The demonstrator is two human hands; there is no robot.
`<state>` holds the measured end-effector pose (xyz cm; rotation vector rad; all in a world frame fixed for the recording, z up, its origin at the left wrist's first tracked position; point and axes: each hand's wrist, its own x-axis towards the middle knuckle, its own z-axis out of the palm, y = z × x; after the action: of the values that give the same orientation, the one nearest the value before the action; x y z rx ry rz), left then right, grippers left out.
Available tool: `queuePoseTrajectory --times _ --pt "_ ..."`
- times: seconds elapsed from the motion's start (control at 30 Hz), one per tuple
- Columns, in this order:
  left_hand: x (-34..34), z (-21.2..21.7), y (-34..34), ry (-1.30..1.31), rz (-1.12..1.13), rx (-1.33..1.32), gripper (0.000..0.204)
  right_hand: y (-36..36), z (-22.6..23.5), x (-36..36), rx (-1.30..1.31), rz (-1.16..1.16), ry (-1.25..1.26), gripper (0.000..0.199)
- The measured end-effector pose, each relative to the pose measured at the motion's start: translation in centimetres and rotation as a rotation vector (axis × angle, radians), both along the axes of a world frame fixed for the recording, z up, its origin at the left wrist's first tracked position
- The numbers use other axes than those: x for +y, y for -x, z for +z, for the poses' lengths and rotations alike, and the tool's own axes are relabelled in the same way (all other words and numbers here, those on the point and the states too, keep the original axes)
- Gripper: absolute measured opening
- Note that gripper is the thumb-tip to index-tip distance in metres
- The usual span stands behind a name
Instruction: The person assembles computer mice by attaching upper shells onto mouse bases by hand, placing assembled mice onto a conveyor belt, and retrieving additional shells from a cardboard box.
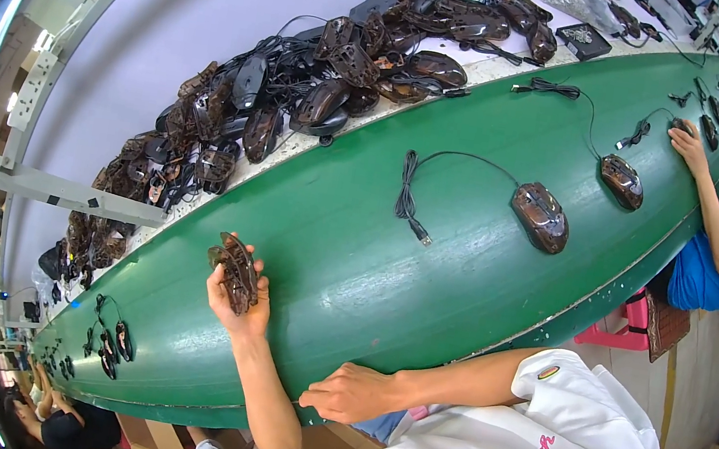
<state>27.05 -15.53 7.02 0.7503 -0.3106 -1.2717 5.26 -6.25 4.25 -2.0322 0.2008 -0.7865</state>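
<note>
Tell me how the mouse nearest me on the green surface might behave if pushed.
The mouse would probably slide, not roll: it sits low and flat. Its gloss suggests a slippery grip. The thin, curving cable looks floppy and may trail.

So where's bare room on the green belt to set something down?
On the green belt, between the left hand holding translucent brown plastic shells and the coiled black cable; also between the right hand and the nearest glossy brown mouse. Crowded: the pale tabletop, under heaped dark mouse parts.
</note>
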Motion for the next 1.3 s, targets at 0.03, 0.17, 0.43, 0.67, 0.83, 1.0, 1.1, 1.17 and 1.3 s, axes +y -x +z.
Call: queuePoseTrajectory --times 0.03,0.17,0.43,0.67,0.83,1.0,1.1,1.17,1.3 --pt "0.01 0.02 0.02 -0.005 0.008 -0.008 0.057 -0.04 0.05 0.03 -0.022 -0.014 -0.009 0.012" --pt "0.06 0.15 0.17 -0.014 0.031 -0.028 0.056 -0.11 0.10 0.08 -0.061 -0.038 -0.023 0.008" --pt "0.13 0.33 0.52 -0.032 0.066 -0.061 0.056 0.03 -0.32 0.07 0.027 0.003 0.015 0.018" --pt "0.02 0.19 0.45 -0.026 0.054 -0.051 0.056 0.10 -0.17 -0.05 0.039 0.006 0.023 0.018" --pt "0.10 -0.02 0.18 -0.005 0.027 -0.054 0.056 -0.01 -0.03 -0.02 0.020 0.000 0.008 0.015" --pt "0.17 -0.05 0.19 0.009 0.007 -0.052 0.057 -0.07 0.23 0.00 -0.057 -0.034 -0.034 0.007" --pt "0.12 0.21 0.61 -0.004 0.010 -0.059 0.058 0.00 0.36 -0.15 -0.059 -0.043 -0.028 0.007" --pt "0.12 0.15 0.60 -0.004 0.013 -0.060 0.058 -0.01 0.38 -0.18 -0.058 -0.042 -0.028 0.007" --pt "0.12 0.01 0.56 -0.003 0.018 -0.064 0.059 -0.07 0.29 -0.14 -0.054 -0.040 -0.025 0.007"
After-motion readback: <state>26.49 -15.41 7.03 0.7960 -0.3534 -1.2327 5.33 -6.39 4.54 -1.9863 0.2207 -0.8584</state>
